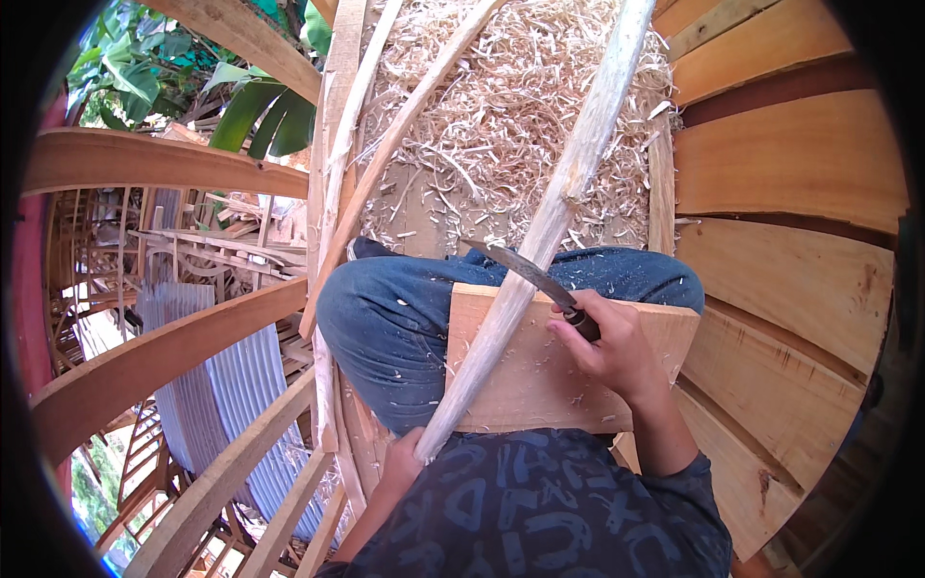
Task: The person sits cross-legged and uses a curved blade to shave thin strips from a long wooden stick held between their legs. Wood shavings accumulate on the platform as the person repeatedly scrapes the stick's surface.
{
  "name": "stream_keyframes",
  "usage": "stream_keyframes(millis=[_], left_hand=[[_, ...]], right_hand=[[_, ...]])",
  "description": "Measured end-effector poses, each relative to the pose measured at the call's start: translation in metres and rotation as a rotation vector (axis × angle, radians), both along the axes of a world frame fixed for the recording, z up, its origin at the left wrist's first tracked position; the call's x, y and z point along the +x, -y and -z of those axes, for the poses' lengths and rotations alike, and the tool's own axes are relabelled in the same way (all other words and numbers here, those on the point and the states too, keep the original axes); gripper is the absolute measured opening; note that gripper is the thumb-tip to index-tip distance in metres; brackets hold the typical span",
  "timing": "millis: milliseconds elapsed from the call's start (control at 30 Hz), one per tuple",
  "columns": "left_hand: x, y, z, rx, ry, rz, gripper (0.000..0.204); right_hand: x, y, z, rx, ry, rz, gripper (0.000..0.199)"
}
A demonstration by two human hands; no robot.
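A long, pale, peeled wooden pole [568,183] slants from my waist up and away to the far right. Its near end sits in my left hand [403,462], whose fingers wrap round it, partly hidden beneath. My right hand [612,345] grips the dark handle of a curved knife [525,270]. The blade crosses over the pole, its tip pointing to the far left; whether it touches the wood I cannot tell. Under the pole a flat wooden board [568,376] rests across my lap, with a few shavings on it.
Curly wood shavings [520,106] cover the floor ahead of me. Thin wooden strips [414,116] lean along the left side. A slatted railing [173,332] stands at my left, with corrugated sheets [231,395] below it. A plank wall [790,164] closes in the right.
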State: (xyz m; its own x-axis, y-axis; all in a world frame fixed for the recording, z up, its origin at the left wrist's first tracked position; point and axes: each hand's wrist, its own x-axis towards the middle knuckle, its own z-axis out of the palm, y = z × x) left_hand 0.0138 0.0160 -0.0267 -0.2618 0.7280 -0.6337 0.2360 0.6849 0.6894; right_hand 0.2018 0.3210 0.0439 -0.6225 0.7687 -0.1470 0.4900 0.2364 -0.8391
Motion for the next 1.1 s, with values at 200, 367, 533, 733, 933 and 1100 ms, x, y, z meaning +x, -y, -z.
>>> stream_keyframes(millis=[200,367,533,733,933,1100], left_hand=[[0.002,0.009,0.008,-0.003,-0.072,0.038,0.024],[0.005,0.013,0.011,-0.025,-0.121,0.021,0.032],[0.009,0.009,0.004,-0.073,-0.167,0.008,0.041],[0.011,0.001,-0.006,-0.114,-0.196,-0.001,0.044],[0.011,0.004,-0.004,-0.124,-0.172,-0.016,0.042],[0.013,0.001,-0.007,-0.083,-0.18,-0.022,0.043]], right_hand=[[0.014,0.006,0.01,0.141,0.045,-0.093,0.021],[0.009,0.007,0.003,0.255,0.198,0.031,0.028],[0.002,0.012,-0.001,0.327,0.36,-0.044,0.037],[-0.001,0.017,-0.002,0.413,0.537,-0.075,0.046],[-0.001,0.012,0.002,0.525,0.502,-0.031,0.047],[0.008,-0.015,-0.004,0.609,0.576,0.165,0.049]])
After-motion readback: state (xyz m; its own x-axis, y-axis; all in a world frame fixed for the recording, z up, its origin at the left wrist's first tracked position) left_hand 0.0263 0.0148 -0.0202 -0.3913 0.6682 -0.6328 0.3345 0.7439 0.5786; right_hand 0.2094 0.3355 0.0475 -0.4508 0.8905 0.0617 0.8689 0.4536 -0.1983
